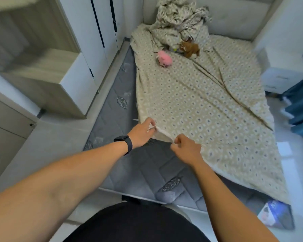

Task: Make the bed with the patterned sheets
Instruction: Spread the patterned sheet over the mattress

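Observation:
A beige patterned sheet [208,105] lies skewed over the grey quilted mattress [143,172], leaving the mattress's left side and near corner bare. My left hand [142,132], with a black watch on the wrist, pinches the sheet's near corner edge. My right hand [187,149] grips the same hem a little to the right. Long creases run diagonally across the sheet. A crumpled pile of matching patterned bedding [178,20] sits at the head of the bed.
A pink plush toy [164,58] and a brown plush toy [190,48] lie on the sheet near the head. White wardrobes [94,32] and a cabinet [59,81] stand at left. A white nightstand [283,72] and blue curtain [301,105] are at right.

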The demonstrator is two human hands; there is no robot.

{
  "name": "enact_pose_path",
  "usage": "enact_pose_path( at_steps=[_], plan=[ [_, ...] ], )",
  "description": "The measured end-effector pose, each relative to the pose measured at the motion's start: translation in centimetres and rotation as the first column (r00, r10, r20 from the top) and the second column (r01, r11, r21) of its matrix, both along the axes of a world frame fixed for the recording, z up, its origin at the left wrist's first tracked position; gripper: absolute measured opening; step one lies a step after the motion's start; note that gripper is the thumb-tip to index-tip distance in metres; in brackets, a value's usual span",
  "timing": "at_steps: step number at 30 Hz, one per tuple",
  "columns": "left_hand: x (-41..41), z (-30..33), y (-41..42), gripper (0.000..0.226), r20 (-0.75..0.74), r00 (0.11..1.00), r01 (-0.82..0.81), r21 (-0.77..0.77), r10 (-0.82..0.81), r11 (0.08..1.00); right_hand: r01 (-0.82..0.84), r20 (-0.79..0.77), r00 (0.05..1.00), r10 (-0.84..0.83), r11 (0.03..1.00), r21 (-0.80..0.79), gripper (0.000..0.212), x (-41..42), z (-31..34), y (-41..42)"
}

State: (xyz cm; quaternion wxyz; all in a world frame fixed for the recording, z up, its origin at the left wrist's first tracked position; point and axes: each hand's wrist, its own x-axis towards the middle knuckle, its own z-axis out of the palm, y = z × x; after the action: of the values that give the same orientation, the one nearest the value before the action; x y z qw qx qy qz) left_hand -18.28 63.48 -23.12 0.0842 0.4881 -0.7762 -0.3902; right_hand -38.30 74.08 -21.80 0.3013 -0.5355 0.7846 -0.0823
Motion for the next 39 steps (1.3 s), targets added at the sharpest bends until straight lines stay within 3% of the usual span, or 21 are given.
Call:
enact_pose_path(
  at_steps=[3,7,11,15,17,19,21,23,26,29,33,36,39],
  plan=[
    [1.6,1.8,2.0,0.03,0.057,0.988,0.145,0.009,-0.146,0.989,-0.151,0.032,0.988,0.148,0.983,0.109,0.046,3.7,0.6,-0.1],
    [3.5,2.9,3.0,0.048,0.231,0.937,0.295,-0.13,-0.261,0.947,-0.297,-0.071,0.949,0.306,0.947,0.12,0.025,6.1,1.3,-0.6],
    [6.1,2.5,1.1,0.032,0.368,0.93,0.157,-0.356,-0.016,0.921,-0.323,0.001,0.946,0.323,0.946,0.016,0.013,4.7,1.8,-0.8],
    [7.9,1.3,-1.3,0.027,0.298,0.919,-0.097,-0.459,0.256,0.883,-0.24,0.057,0.969,0.241,0.97,-0.029,0.015,2.2,2.7,-1.1],
    [7.1,2.1,-1.9,0.027,0.134,0.923,-0.284,-0.396,0.36,0.873,-0.234,0.014,0.972,0.234,0.972,0.031,0.013,0.9,3.3,-1.2],
    [5.8,3.5,-2.4,0.03,-0.062,0.91,-0.414,-0.19,0.41,0.89,-0.275,-0.091,0.952,0.293,0.946,0.172,0.015,0.0,4.0,-1.4],
    [4.6,4.7,-2.6,0.035,-0.115,0.939,-0.331,-0.051,0.324,0.942,-0.315,-0.21,0.902,0.377,0.908,0.276,0.023,-0.3,4.7,-1.8],
    [3.8,5.6,-2.5,0.037,-0.047,0.98,-0.196,-0.022,0.195,0.98,-0.339,-0.26,0.878,0.402,0.906,0.254,0.044,0.5,4.9,-2.4],
    [2.5,8.2,-1.8,0.033,0.139,0.99,0.039,-0.061,-0.03,0.997,-0.371,-0.205,0.905,0.371,0.928,0.04,0.06,3.5,5.6,-3.9],
    [2.4,10.0,-1.2,0.036,0.286,0.949,0.197,-0.211,-0.132,0.957,-0.382,-0.086,0.923,0.376,0.92,-0.084,0.022,6.1,5.9,-5.2],
    [5.4,8.2,-1.5,0.026,0.451,0.891,0.231,-0.365,-0.045,0.902,-0.067,0.303,0.943,0.137,0.971,-0.231,0.023,6.0,5.6,-5.9],
    [9.0,5.4,-2.0,0.018,0.525,0.84,0.102,-0.401,0.137,0.911,0.104,0.407,0.912,0.054,0.929,-0.356,0.032,5.4,7.0,-6.9],
    [12.3,4.2,-3.0,0.024,0.449,0.839,-0.095,-0.437,0.308,0.895,0.141,0.403,0.915,0.021,0.919,-0.369,0.034,5.1,7.5,-7.2]
  ],
)
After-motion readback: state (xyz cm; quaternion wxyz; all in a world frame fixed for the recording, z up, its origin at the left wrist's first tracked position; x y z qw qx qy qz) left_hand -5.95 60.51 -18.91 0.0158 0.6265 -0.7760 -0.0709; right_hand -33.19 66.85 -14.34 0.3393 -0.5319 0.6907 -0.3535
